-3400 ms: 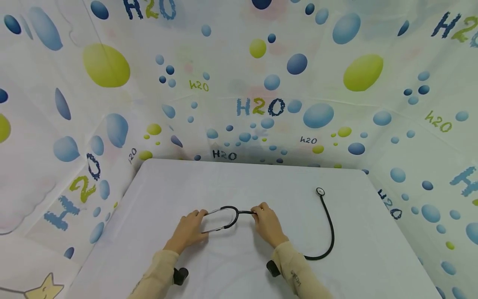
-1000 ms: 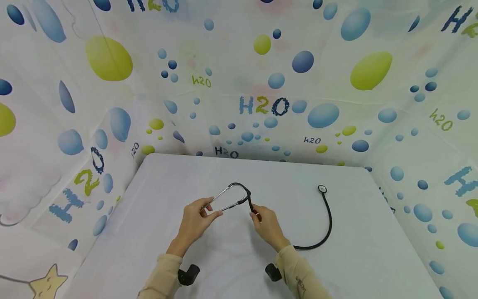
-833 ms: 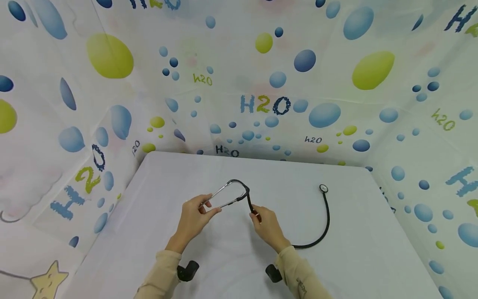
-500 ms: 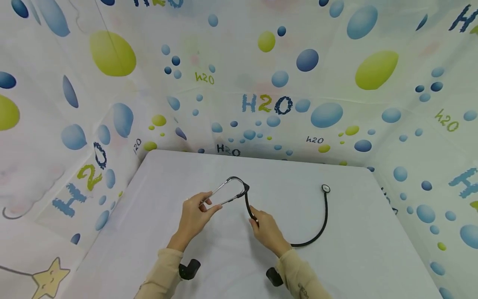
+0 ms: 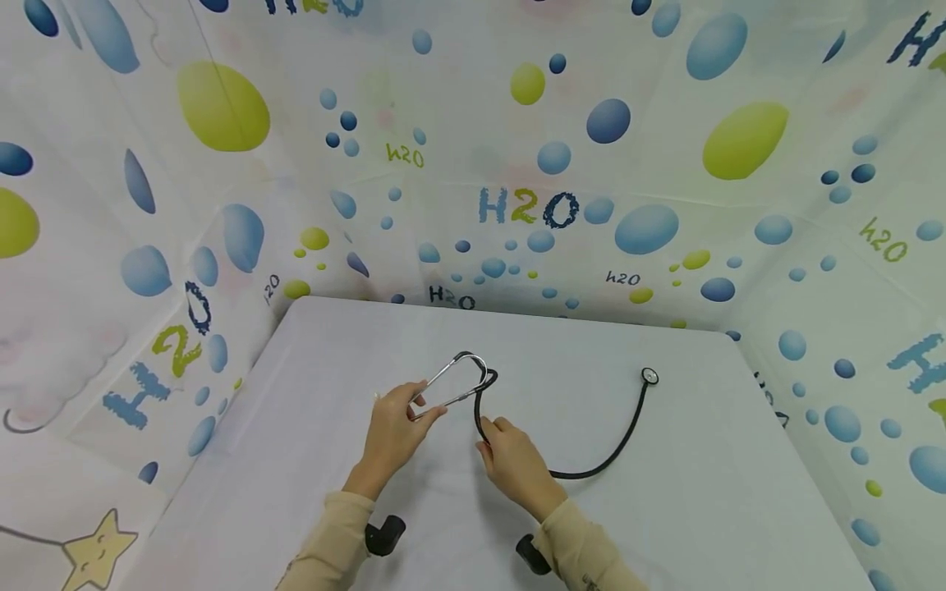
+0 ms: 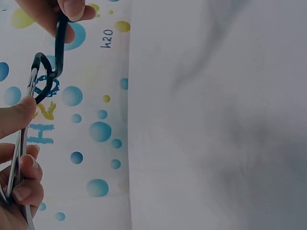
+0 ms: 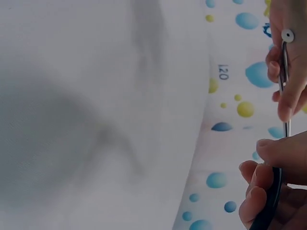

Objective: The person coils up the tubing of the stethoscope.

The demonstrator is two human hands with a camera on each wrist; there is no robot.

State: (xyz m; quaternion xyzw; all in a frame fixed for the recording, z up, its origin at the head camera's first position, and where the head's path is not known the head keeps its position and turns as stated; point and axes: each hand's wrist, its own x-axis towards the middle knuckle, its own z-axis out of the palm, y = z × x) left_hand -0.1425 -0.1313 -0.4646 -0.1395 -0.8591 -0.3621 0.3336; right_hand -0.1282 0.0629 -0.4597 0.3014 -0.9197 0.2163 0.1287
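Note:
A stethoscope with black tubing (image 5: 602, 465) and silver ear tubes (image 5: 440, 376) spans both hands. My left hand (image 5: 392, 431) holds the ear tubes near their ear-tip ends, thumb on the near one and fingers around the far one. In the right wrist view a white ear tip (image 7: 288, 35) pokes out beside that hand. My right hand (image 5: 517, 468) pinches the black tube below the Y-joint, which bends over between the hands. From under the right hand the tube curves right to the round chest piece (image 5: 649, 376) on the table.
The white table (image 5: 355, 345) has its far edge against a hanging cloth (image 5: 443, 164) printed with bubbles and H2O lettering. The cloth also rises at the left and right sides. Black wrist cameras (image 5: 386, 536) sit under both sleeves.
The ear tubes, earlier low and level, are now raised and tilted, with the tube bent down at the joint. Lately my right hand moves left and down, and the chest piece shifts slightly right.

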